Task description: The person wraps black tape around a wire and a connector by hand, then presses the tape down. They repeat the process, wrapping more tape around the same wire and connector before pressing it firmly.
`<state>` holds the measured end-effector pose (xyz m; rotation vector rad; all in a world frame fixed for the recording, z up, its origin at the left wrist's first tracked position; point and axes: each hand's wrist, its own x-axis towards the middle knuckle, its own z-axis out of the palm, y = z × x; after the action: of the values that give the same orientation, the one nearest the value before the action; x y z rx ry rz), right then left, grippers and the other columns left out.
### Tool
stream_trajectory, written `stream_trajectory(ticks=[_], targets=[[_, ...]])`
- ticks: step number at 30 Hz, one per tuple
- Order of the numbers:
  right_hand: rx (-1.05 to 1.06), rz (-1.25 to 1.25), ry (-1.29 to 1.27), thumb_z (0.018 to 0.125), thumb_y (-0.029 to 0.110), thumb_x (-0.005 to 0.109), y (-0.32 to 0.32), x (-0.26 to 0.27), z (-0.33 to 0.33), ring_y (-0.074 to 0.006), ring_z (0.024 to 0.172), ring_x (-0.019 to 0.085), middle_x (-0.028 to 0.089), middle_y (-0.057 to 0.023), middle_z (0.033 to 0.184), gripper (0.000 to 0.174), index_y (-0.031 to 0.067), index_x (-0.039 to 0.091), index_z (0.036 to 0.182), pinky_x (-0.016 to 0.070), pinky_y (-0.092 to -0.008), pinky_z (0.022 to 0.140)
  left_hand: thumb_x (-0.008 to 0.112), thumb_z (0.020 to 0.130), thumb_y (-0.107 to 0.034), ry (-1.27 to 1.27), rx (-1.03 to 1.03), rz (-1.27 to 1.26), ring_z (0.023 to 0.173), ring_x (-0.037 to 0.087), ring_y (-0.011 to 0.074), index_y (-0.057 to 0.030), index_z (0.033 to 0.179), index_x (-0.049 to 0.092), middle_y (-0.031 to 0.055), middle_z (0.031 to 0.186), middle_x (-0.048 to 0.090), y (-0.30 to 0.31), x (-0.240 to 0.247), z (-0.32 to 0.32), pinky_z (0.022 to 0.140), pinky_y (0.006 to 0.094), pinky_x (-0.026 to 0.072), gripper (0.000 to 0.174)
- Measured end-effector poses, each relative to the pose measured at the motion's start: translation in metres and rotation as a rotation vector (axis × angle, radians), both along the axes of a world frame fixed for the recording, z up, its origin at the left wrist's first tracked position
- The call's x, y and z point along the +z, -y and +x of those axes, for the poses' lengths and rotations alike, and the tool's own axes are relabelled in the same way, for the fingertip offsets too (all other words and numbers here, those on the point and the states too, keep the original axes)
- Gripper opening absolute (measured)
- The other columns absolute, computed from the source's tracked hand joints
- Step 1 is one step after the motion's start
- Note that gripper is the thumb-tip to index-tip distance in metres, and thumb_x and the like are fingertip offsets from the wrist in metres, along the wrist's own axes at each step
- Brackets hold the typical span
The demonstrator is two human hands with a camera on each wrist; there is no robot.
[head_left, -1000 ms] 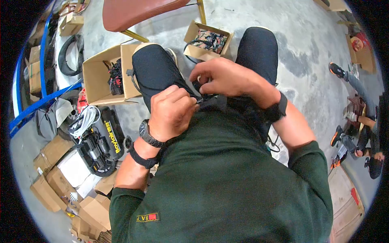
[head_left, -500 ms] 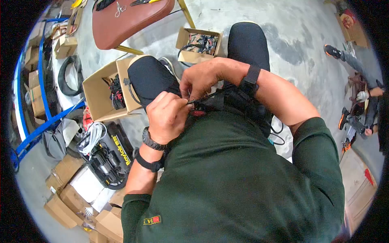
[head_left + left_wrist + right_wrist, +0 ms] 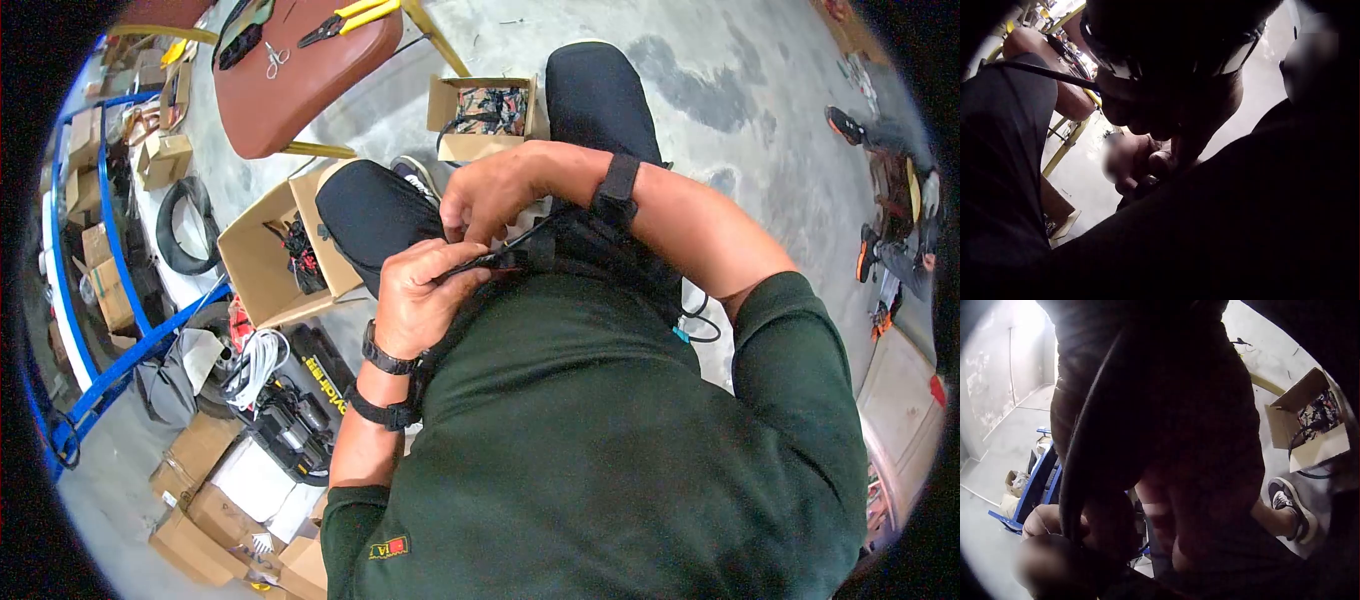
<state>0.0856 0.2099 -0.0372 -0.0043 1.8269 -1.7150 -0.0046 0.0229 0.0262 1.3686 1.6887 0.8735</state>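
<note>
While the thumb and forefinger of the left hand (image 3: 415, 300) pinch a dark strip of the black cable (image 3: 522, 237), the remaining fingers are curled in beside them. The right hand (image 3: 492, 195) bends down at the same spot, its fingers close to those of the left; its fingertips are partly hidden, so whether they grip the cable I cannot tell. The cable slants across the lap, above the hem of the dark green shirt (image 3: 620, 420), and both wrist views are too dark to add detail there.

A wristwatch (image 3: 390, 350) and a black band (image 3: 383, 408) circle the left wrist; another dark strap (image 3: 617, 190) is on the right. Black trousers (image 3: 602, 90) cover the knees on either side of the work.

Beyond the left knee stands an open cardboard box (image 3: 250, 240) with black and red wires (image 3: 302, 258) in it. A smaller carton (image 3: 470, 148), holding bundled wiring (image 3: 492, 112), sits on the floor between the knees, farther out. Past that is a brown chair seat (image 3: 300, 90), bearing scissors (image 3: 276, 60) and yellow-handled pliers (image 3: 350, 22). To the left lie a black tire (image 3: 172, 228), a coiled white cable (image 3: 258, 368) and flattened cardboard (image 3: 195, 455), near a blue rack (image 3: 128, 362).
</note>
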Motion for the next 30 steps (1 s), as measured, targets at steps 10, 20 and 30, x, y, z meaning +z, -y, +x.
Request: stream_trajectory(ticks=[10, 20, 30], targets=[[-0.631, 0.066, -0.282, 0.085, 0.017, 0.067, -0.026, 0.013, 0.026, -0.0129, 0.073, 0.061, 0.068, -0.0059, 0.083, 0.026, -0.0020, 0.068, 0.102, 0.0499, -0.0274, 0.066, 0.073, 0.078, 0.005, 0.101, 0.010, -0.058, 0.077, 0.065, 0.0140, 0.0008, 0.100, 0.072, 0.0086, 0.086, 0.071, -0.004, 0.002, 0.002, 0.071, 0.0257, 0.0504, 0.023], [-0.716, 0.619, -0.514, 0.085, 0.019, 0.070, -0.010, 0.042, 0.121, -0.0307, 0.085, 0.063, 0.064, -0.0131, 0.087, 0.019, 0.0023, 0.067, 0.094, 0.0501, -0.0387, 0.074, 0.071, 0.083, 0.003, 0.172, 0.149, -0.059, 0.080, 0.062, 0.0103, 0.0011, 0.096, 0.072, 0.0037, 0.088, 0.070, -0.002, -0.013, -0.002, 0.072, 0.0243, 0.0495, 0.013], [-0.571, 0.522, -0.406, 0.088, 0.023, 0.066, 0.024, 0.038, 0.093, -0.0357, 0.080, 0.065, 0.067, -0.0161, 0.081, 0.020, 0.0036, 0.069, 0.091, 0.0511, -0.0435, 0.071, 0.072, 0.084, 0.001, 0.230, 0.127, -0.100, 0.076, 0.061, 0.0089, 0.0005, 0.092, 0.071, 0.0022, 0.084, 0.068, 0.000, -0.012, 0.002, 0.070, 0.0228, 0.0482, 0.009]])
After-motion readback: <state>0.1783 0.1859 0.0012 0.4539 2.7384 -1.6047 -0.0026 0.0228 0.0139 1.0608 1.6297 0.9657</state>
